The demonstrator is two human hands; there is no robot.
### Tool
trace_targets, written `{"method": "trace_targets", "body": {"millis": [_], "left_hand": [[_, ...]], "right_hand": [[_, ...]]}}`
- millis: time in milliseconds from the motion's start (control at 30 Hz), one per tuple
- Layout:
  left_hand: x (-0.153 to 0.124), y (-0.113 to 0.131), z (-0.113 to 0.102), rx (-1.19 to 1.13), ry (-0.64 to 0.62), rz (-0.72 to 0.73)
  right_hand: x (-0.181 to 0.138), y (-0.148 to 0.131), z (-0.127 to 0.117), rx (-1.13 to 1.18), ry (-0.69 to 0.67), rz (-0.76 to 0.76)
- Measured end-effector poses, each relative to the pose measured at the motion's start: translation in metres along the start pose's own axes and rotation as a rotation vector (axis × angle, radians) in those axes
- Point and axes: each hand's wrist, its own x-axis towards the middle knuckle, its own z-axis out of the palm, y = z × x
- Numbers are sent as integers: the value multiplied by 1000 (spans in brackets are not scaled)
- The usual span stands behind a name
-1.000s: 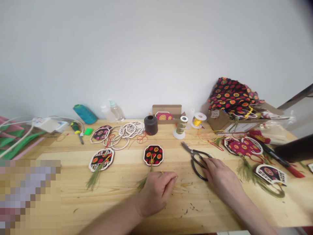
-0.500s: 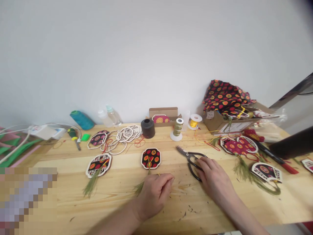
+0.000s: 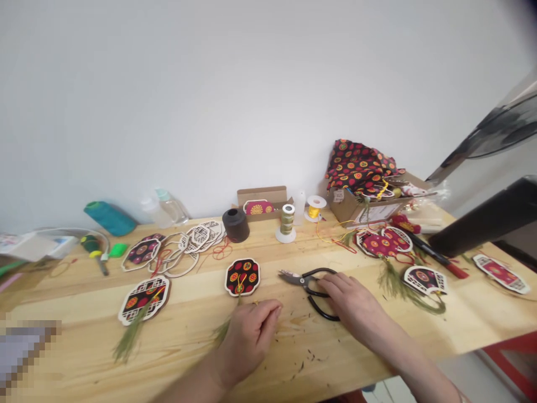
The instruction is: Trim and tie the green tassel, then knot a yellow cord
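Note:
My left hand (image 3: 254, 333) is closed in a fist low over the table, thumb pressed against the fingers; whatever it may hold is hidden. Just beyond it lies an ornament (image 3: 242, 276) with a pale scalloped frame, black-and-red patterned fabric and a yellow cord. The ornament's green tassel (image 3: 222, 332) runs down behind that hand. My right hand (image 3: 350, 299) grips one black handle loop of a pair of scissors (image 3: 310, 284), which lies on the table with its blades slightly apart, pointing left. Another tasselled ornament (image 3: 144, 300) rests further left.
Behind stand a dark thread cone (image 3: 235, 225), a green cord spool (image 3: 287, 222) and a yellow cord spool (image 3: 315, 208). Lattice frames (image 3: 200, 238) lie back left. At right are a cardboard box (image 3: 364, 212) with fabric, more ornaments (image 3: 425, 280) and a black cylinder (image 3: 486, 218).
The view has turned a little to the right, so things sit further left. My right hand stays at the scissors' handle, and the left stays closed by the tassel.

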Motion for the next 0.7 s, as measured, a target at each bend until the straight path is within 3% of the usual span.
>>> {"method": "trace_targets", "body": {"millis": [167, 300, 400, 533, 700], "left_hand": [[0, -1, 0, 6, -5, 3], [1, 0, 0, 10, 26, 22], [2, 2, 0, 0, 9, 45], [0, 2, 0, 3, -36, 57], [-1, 3, -2, 15, -57, 54]], "right_hand": [[6, -3, -7, 94, -17, 38], [25, 12, -23, 130, 113, 136], [57, 37, -28, 69, 226, 271], [110, 66, -18, 65, 208, 391], [158, 81, -3, 201, 245, 600]]}}
